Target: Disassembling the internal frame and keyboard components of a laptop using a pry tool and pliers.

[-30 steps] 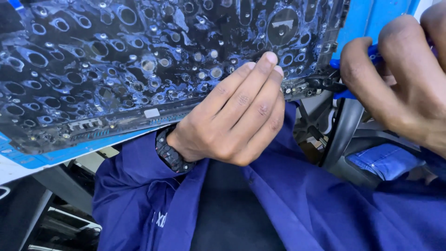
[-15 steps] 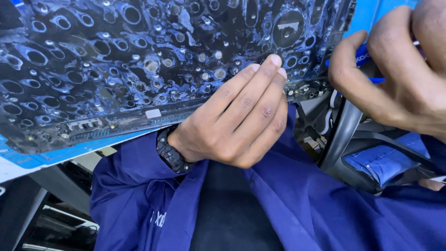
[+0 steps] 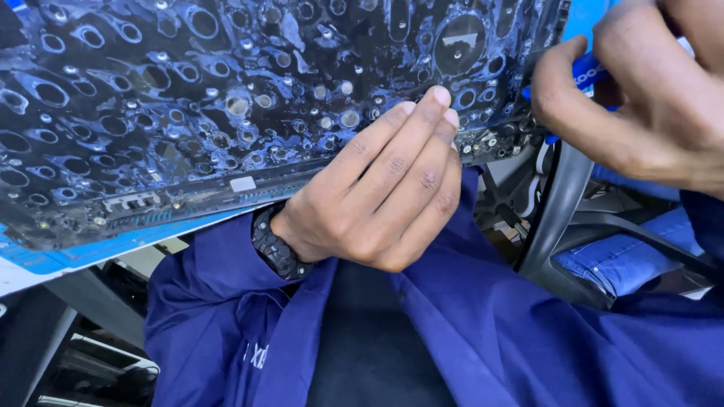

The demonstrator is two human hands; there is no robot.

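Beneath the raised work, the background is a dark chair frame (image 3: 554,218) with a blue padded seat (image 3: 626,260), plus the person's own navy jacket (image 3: 483,332) filling the lower view. Held up close to the camera is a large black perforated panel (image 3: 226,98), dotted with round holes and streaked with bluish film, tilted so its lower edge runs down toward the left; a blue sheet (image 3: 98,252) shows just under that edge. The left hand (image 3: 377,203) lies beneath the panel's lower edge, fingers straight and pressed together, their tips touching the underside near the panel's right corner; it grips nothing. A dark braided band (image 3: 275,245) circles that wrist. The right hand (image 3: 641,98) is at the panel's right edge, fingers curled, thumb and forefinger drawn together near a blue strip (image 3: 588,71); whether it actually pinches the strip I cannot tell.
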